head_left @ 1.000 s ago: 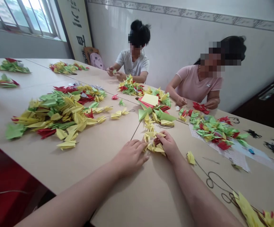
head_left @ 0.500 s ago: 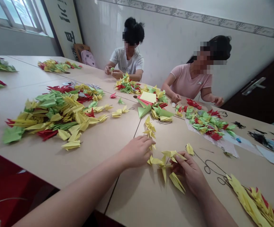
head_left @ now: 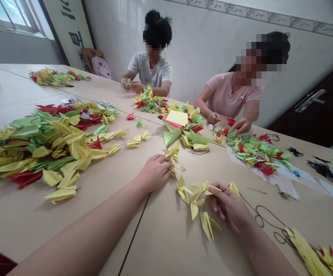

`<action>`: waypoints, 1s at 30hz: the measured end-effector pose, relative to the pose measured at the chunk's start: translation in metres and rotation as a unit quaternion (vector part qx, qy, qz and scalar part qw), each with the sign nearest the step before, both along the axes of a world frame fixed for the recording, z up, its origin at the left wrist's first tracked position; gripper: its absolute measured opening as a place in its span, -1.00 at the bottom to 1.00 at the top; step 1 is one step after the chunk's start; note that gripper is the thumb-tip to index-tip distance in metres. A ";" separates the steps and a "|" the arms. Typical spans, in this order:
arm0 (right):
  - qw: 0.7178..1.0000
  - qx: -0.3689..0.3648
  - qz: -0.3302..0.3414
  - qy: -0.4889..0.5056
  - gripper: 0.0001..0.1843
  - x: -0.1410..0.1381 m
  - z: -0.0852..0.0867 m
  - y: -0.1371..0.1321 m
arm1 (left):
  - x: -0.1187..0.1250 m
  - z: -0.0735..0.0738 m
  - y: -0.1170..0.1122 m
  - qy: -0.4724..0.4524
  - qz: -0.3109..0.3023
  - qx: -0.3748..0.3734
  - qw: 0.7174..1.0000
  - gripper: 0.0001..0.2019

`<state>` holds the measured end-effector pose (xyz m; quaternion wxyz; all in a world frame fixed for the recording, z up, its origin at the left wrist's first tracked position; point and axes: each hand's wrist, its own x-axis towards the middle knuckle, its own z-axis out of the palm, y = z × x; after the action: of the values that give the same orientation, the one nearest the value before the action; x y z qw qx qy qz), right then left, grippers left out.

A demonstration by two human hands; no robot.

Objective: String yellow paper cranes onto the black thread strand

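Yellow folded paper cranes hang along a dark cord, partly lifted off the table between my hands. My left hand is closed on the strung cranes at the far end; its fingertips hide what lies under them. A folded crane sticks out just beyond those fingers. With thumb and forefinger, my right hand pinches another yellow paper crane on the same strand. Below it dangles one more yellow crane. A single yellow crane shows behind my right hand, with loose dark cord trailing rightward.
To the left spreads a big heap of yellow, green and red folded papers. Paper squares sit ahead. Two people work across the table, near more coloured piles. Yellow and red folded pieces lie at lower right.
My left hand has shifted away from me along the strand, its cranes now spaced wider. The view has turned slightly right. The right-hand person's hand has come in to the coloured pile.
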<state>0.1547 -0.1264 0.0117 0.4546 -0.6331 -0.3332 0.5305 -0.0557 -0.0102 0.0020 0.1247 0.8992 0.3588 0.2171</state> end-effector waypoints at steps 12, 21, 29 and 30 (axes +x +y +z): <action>0.997 0.066 -0.044 -0.005 -0.75 0.000 -0.017 -0.008 | 0.002 -0.004 0.006 -0.009 0.149 0.008 0.989 -0.72; 0.960 0.175 0.142 -0.166 -0.73 0.004 -0.007 -0.010 | 0.003 0.004 0.004 -0.108 0.115 0.025 0.987 -0.80; 0.950 0.177 0.198 -0.165 -0.63 0.005 -0.010 -0.009 | 0.002 0.001 0.005 -0.087 0.127 0.001 0.988 -0.83; 0.959 0.170 0.174 -0.148 -0.62 0.004 -0.011 -0.008 | 0.002 0.002 0.004 -0.098 0.111 -0.007 0.989 -0.84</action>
<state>0.1589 -0.1348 0.0006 0.4022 -0.5500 -0.5870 0.4371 -0.0538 -0.0062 0.0039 0.1407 0.8273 0.4442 0.3138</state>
